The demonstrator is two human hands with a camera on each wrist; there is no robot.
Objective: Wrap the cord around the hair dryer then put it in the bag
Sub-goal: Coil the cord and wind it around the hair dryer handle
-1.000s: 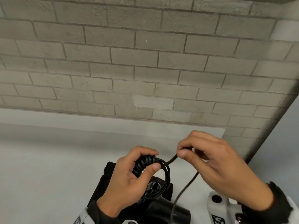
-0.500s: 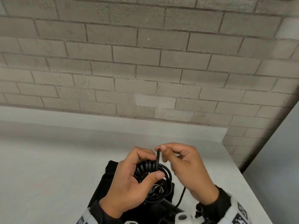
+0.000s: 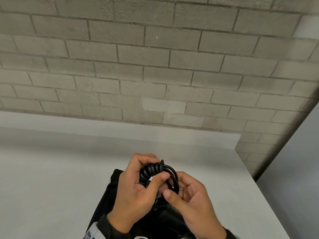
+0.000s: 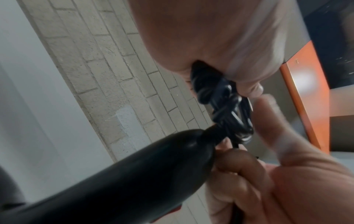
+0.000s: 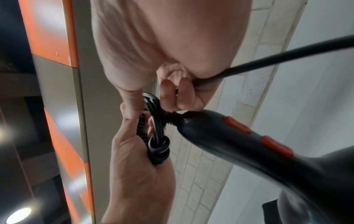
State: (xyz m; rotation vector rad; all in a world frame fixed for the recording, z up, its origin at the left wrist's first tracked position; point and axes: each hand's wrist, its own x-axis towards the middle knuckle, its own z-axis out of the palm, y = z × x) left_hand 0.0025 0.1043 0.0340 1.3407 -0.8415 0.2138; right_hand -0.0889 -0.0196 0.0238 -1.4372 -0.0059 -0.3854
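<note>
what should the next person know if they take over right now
Left hand grips the coiled cord bundle at the dryer handle's end.
Right hand pinches the loose cord strand beside the coil.
Bag lies on the table under the hands.
Done: most cord looped into a coil.
Left: finish the loose strand, then put the dryer in the bag.
</note>
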